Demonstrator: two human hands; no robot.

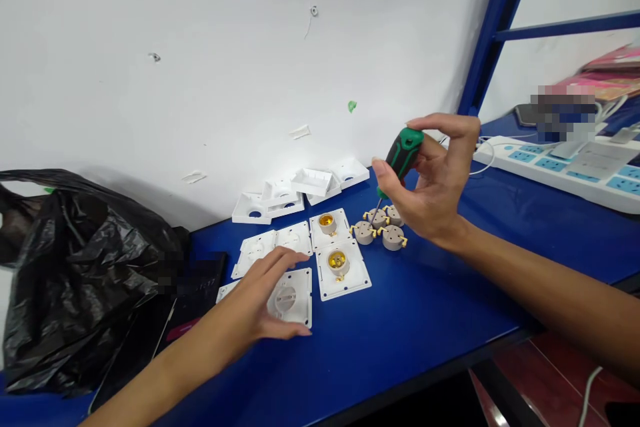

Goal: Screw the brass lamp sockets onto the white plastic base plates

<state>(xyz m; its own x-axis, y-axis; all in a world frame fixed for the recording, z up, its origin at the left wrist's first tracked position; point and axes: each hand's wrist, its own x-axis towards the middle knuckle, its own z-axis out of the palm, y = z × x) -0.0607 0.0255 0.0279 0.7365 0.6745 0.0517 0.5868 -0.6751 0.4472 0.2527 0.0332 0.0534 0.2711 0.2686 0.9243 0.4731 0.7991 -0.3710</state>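
My right hand [440, 173] grips a green and black screwdriver [404, 152], its shaft slanting down over several round beige lamp sockets [393, 237] with brass tabs; whether the tip touches one I cannot tell. Fingers spread, my left hand [270, 293] is over a square white plate [303, 303] with a round grey centre; whether it touches the plate is unclear. Beside it, two white plates [353, 280] each carry a socket with a golden inside [337, 260]. Other white plates [295, 238] lie behind my left hand, partly covered.
Several white box-shaped covers [311, 181] lean near the wall. A black plastic bag [85, 267] and a dark flat object [197, 287] are at left. A white power strip [565, 170] with cables lies at right, by a blue metal frame [487, 33]. The blue table [400, 320] ends at the front.
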